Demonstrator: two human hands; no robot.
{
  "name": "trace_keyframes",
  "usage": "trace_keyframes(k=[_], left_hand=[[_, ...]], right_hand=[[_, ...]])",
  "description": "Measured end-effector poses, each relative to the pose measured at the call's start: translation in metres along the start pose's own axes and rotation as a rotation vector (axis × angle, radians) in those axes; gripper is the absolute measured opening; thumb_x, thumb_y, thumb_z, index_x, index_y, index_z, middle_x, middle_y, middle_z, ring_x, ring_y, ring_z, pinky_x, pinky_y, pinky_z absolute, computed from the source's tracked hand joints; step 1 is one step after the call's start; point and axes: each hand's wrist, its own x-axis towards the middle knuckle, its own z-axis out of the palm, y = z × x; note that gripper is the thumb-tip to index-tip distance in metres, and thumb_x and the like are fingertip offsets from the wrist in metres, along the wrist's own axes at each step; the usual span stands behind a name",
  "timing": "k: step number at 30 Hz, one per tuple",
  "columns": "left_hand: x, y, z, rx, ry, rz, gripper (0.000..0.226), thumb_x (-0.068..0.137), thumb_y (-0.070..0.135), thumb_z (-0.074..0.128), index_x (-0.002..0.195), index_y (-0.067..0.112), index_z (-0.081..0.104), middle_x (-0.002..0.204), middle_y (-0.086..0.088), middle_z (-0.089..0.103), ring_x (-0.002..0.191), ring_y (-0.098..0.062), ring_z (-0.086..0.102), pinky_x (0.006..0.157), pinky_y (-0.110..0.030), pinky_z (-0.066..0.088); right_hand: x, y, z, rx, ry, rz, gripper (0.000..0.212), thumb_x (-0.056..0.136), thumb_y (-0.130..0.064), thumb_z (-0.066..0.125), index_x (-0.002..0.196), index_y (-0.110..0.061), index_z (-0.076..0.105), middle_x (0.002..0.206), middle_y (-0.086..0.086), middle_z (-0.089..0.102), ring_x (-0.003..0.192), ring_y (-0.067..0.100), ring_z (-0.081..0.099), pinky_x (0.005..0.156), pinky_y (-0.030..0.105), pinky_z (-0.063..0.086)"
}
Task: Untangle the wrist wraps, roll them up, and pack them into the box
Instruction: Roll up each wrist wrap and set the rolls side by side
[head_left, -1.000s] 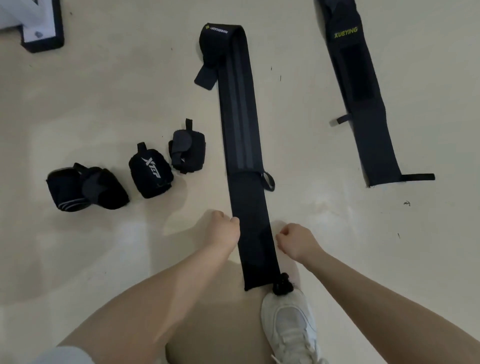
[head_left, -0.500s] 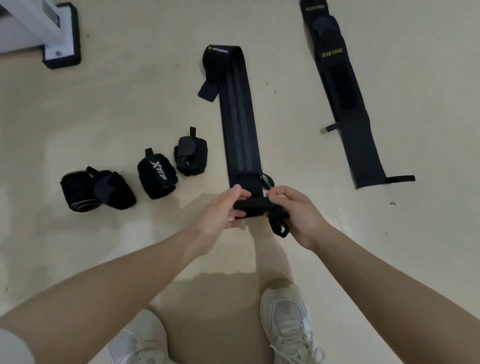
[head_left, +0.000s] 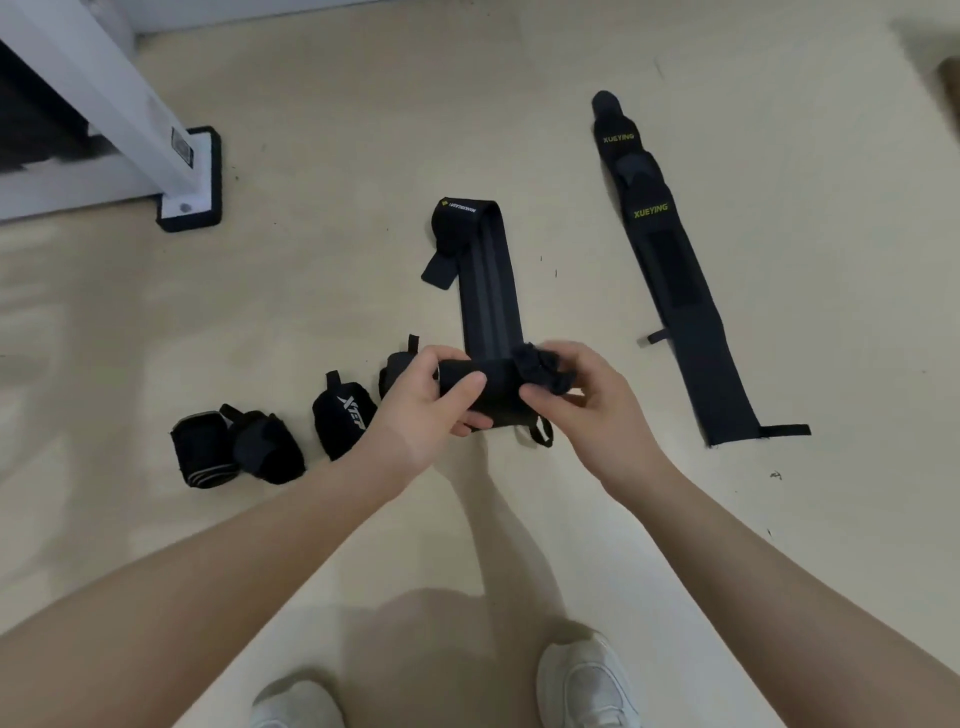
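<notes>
The floor (head_left: 311, 291) carries all the wraps; no box is in view, so packing appears not yet begun. A white frame leg on a black foot pad (head_left: 189, 179) stands at the far left. The XUEYING wrap (head_left: 670, 270) lies flat and unrolled to the right, well apart from the work. The striped wrap (head_left: 488, 291) lies stretched out in the centre, its far end folded over and its near end raised into a started roll (head_left: 493, 395). Three finished rolls (head_left: 260, 441) sit in a row to the left. Judged so: three rolled, one in progress, one untouched. The left hand (head_left: 421, 415) grips the roll's left end, thumb on top; the right hand (head_left: 587, 400) pinches its right end. Against half a second ago, the roll is thicker and has advanced further up the strip.
</notes>
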Motion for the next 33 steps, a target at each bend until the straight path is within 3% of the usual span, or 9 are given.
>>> trace_keyframes(k=[2,6,12,16,19,21,25,28,33], left_hand=[[-0.003,-0.007,0.001,0.000,0.004,0.016,0.011,0.095,0.017,0.054,0.096,0.026,0.048,0.083,0.000,0.067,0.064,-0.008,0.068,0.061,-0.016,0.050],[-0.009,-0.025,0.000,-0.081,-0.043,0.020,0.025,0.091,0.011,0.059,0.103,0.028,0.046,0.087,-0.003,0.067,0.068,-0.007,0.067,0.066,-0.016,0.049],[-0.014,-0.047,-0.019,0.275,-0.095,0.260,0.064,0.081,0.008,0.071,0.108,0.055,0.038,0.096,0.011,0.058,0.069,-0.006,0.057,0.072,-0.017,0.048],[-0.010,-0.048,-0.029,0.602,-0.188,0.394,0.038,0.084,0.013,0.069,0.108,0.039,0.054,0.089,0.017,0.055,0.068,-0.002,0.049,0.068,-0.010,0.039],[-0.010,-0.056,-0.032,0.818,-0.064,0.586,0.030,0.086,0.023,0.064,0.116,0.021,0.059,0.085,0.012,0.052,0.064,-0.004,0.044,0.064,-0.016,0.036],[-0.008,-0.060,-0.032,0.858,0.007,0.677,0.031,0.086,0.033,0.055,0.111,0.017,0.061,0.081,0.006,0.055,0.067,-0.006,0.044,0.065,-0.016,0.030],[-0.002,-0.064,-0.032,0.760,0.053,0.627,0.032,0.086,0.033,0.053,0.104,0.011,0.069,0.086,0.001,0.059,0.077,-0.016,0.055,0.069,-0.031,0.044],[0.001,-0.062,-0.028,0.507,0.117,0.530,0.024,0.082,0.021,0.062,0.101,0.013,0.073,0.098,0.012,0.051,0.091,-0.005,0.050,0.083,-0.026,0.046],[0.004,-0.056,-0.020,0.282,0.031,0.425,0.026,0.079,0.023,0.070,0.098,0.040,0.065,0.090,0.021,0.059,0.092,0.001,0.052,0.086,-0.018,0.039]], right_hand=[[0.001,0.000,0.002,-0.010,-0.015,-0.021,0.035,0.086,-0.007,0.064,0.110,-0.030,0.054,0.096,-0.003,0.061,0.081,0.005,0.059,0.072,0.022,0.052],[0.006,0.004,0.008,-0.095,-0.023,-0.035,0.022,0.085,-0.003,0.064,0.089,-0.024,0.062,0.089,-0.004,0.061,0.080,0.005,0.057,0.071,0.023,0.050],[0.013,0.013,0.009,0.396,-0.139,0.472,0.003,0.089,-0.010,0.059,0.090,-0.007,0.060,0.077,0.003,0.065,0.075,0.018,0.066,0.071,0.030,0.055],[0.014,0.020,0.015,0.415,-0.197,0.587,0.019,0.085,-0.010,0.062,0.103,-0.001,0.060,0.093,0.013,0.067,0.083,0.024,0.067,0.071,0.032,0.058],[0.016,0.019,0.018,0.463,-0.214,0.681,0.041,0.077,-0.014,0.065,0.113,0.003,0.058,0.102,0.016,0.066,0.088,0.025,0.065,0.078,0.032,0.058],[0.019,0.016,0.021,0.452,-0.206,0.693,0.029,0.083,-0.014,0.062,0.108,0.002,0.061,0.093,0.013,0.068,0.079,0.021,0.068,0.069,0.028,0.060],[0.018,0.021,0.031,0.482,0.090,0.564,0.030,0.089,-0.024,0.063,0.112,-0.005,0.057,0.102,0.011,0.065,0.082,0.019,0.068,0.072,0.028,0.058],[0.004,0.024,0.035,0.091,0.257,0.261,0.031,0.091,-0.024,0.059,0.120,-0.018,0.051,0.117,-0.001,0.054,0.089,0.002,0.057,0.067,0.010,0.051],[-0.009,0.020,0.027,-0.003,-0.023,0.032,0.009,0.093,-0.014,0.056,0.096,-0.011,0.064,0.096,-0.002,0.064,0.080,0.007,0.057,0.070,0.020,0.047]])
